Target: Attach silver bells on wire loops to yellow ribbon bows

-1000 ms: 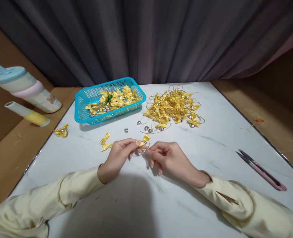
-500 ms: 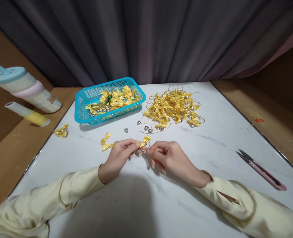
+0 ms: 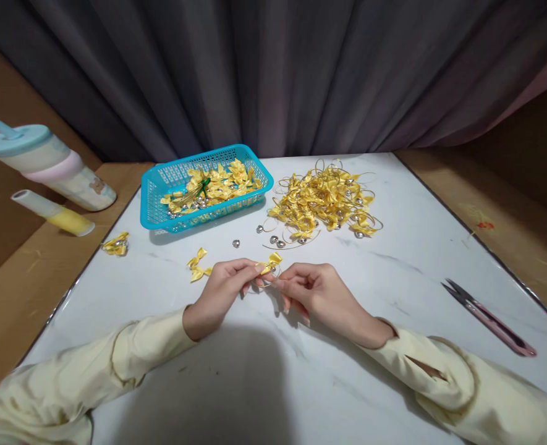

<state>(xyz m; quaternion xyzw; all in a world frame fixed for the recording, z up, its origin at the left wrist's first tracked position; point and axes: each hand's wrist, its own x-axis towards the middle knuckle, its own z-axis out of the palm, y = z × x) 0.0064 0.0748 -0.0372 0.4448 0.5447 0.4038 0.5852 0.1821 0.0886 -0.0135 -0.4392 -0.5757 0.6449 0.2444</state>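
Between finger and thumb my left hand [image 3: 222, 290] pinches a yellow satin ribbon bow [image 3: 272, 262], with a small silver bell [image 3: 274, 270] against it. A thin gold cord [image 3: 267, 285] loops from the bow toward my right hand [image 3: 317, 293], whose thumb and forefinger are closed on it. My other right fingers curl loosely below. Just left of my left hand lie two loose yellow bows [image 3: 199, 266]. Beyond my fingers a few silver bells [image 3: 277, 241] rest on the white marbled table [image 3: 347, 395].
A blue basket [image 3: 149, 204] holds yellow bows and bells. Right of it is a heap of corded bows [image 3: 322, 201]. Pink thread snips [image 3: 491, 318] lie at the right. A tumbler [image 3: 76, 176], a yellow-and-white tube [image 3: 60, 214] and a small bow bundle [image 3: 116, 245] are at the left.
Both hands stay in nearly the same place, still pinching the bow and cord. The cord's loop between the fingers has shifted slightly.
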